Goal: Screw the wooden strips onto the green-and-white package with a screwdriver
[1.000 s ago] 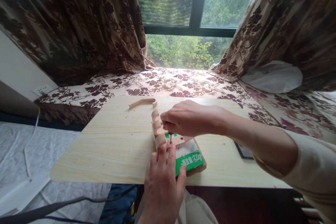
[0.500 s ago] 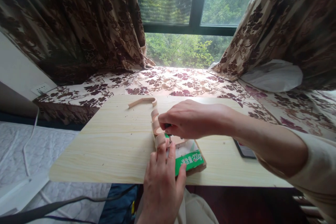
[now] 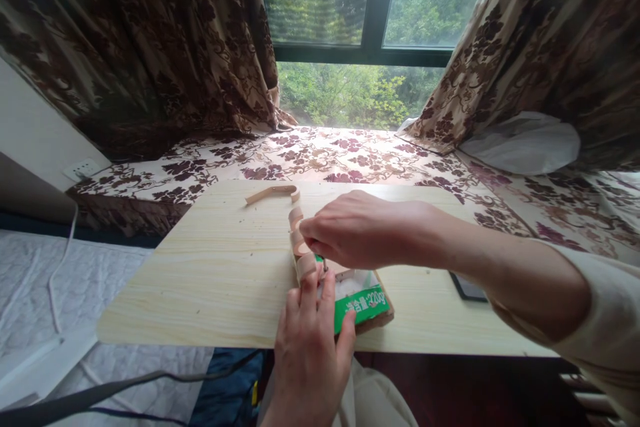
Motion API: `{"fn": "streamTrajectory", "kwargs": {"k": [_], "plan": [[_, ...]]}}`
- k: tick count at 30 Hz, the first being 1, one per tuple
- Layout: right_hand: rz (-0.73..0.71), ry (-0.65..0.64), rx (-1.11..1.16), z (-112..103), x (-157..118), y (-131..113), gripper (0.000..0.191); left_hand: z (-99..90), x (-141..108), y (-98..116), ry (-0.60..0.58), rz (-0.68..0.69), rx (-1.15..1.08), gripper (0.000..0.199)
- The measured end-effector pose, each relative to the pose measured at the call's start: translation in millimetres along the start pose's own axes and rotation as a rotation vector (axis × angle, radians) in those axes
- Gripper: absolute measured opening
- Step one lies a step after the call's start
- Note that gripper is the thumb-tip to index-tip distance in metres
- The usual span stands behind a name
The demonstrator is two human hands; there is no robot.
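My right hand [image 3: 345,230] is closed around a screwdriver [image 3: 325,265]. The handle is hidden in the fist, and only a bit of the metal shaft shows below it, pointing down. Beneath the shaft lies a light wooden piece with curled hooks [image 3: 307,267], resting on a green and white box [image 3: 367,310]. My left hand [image 3: 313,340] presses its index and middle fingertips on the wood near the screwdriver tip, with the thumb against the box's near side. A loose J-shaped wooden hook [image 3: 270,194] lies farther back on the table.
The pale wood-grain table [image 3: 200,280] carries small dark specks. A dark-edged flat device [image 3: 467,288] lies partly under my right forearm. Behind the table are a floral-covered window ledge [image 3: 340,157], curtains and a white plastic bag [image 3: 523,145]. A dark strap [image 3: 150,380] crosses at lower left.
My right hand has turned slightly at the same spot, so the dark screwdriver handle seen before is now covered. My left hand keeps its place on the wood.
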State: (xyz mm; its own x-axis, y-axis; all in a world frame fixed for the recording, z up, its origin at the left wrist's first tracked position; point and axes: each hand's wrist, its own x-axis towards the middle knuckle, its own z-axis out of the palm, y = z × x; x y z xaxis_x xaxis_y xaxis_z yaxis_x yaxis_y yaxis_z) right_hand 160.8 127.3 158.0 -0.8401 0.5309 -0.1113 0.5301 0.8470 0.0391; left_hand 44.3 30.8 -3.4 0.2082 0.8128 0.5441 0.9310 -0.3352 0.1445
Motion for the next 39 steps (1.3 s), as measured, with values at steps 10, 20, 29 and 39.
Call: {"fn": "streamTrajectory", "kwargs": {"k": [10, 20, 29, 39], "plan": [[0.054, 0.032, 0.007, 2.3, 1.4, 4.6, 0.020, -2.1, 0.8, 0.0, -0.028, 0.004, -0.008, 0.044], [0.101, 0.070, 0.007, 11.9, 4.3, 3.4, 0.028, -1.3, 1.1, -0.6, -0.018, 0.018, 0.003, 0.044], [0.003, 0.039, 0.050, -1.4, -1.0, 2.4, 0.019, -2.9, -0.1, 0.4, -0.028, -0.014, -0.031, 0.045], [0.116, 0.088, 0.013, 12.7, 3.7, 6.1, 0.032, -2.2, 2.0, -0.2, -0.040, 0.022, -0.001, 0.044]]}}
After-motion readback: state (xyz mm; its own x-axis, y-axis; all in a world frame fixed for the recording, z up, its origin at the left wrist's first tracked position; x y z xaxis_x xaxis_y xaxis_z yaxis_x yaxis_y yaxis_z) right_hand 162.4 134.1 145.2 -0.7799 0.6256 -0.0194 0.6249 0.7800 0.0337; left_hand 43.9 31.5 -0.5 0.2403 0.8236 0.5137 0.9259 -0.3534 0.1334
